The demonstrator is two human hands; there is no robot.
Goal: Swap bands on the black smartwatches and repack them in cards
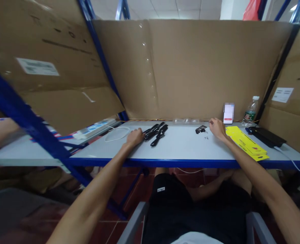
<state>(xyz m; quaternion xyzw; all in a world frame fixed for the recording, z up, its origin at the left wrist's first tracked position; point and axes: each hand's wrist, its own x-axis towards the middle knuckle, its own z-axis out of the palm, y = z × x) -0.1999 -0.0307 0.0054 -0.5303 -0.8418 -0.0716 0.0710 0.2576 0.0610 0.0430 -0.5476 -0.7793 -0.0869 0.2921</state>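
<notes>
My left hand (pixel 135 137) rests on the white tabletop (pixel 183 145) with its fingers curled closed, against the left end of a pile of long, glossy black pieces (pixel 155 132). Whether it grips one of them is hidden. Farther right, my right hand (pixel 217 128) is low over the table with bent fingers drawn together; anything between the fingertips is too small to make out. Just left of it lie some small black parts (pixel 201 129) and several tiny bits (pixel 206 137). Yellow printed sheets (pixel 245 142) lie beside my right wrist.
Against the cardboard back wall (pixel 211 67) stand a lit phone (pixel 228 113) and a water bottle (pixel 250 112). A black device (pixel 268 136) with a white cable is at right. A white cable loop (pixel 116 134) lies left. Beyond the blue post (pixel 38 125), another person's hand (pixel 3 132) shows.
</notes>
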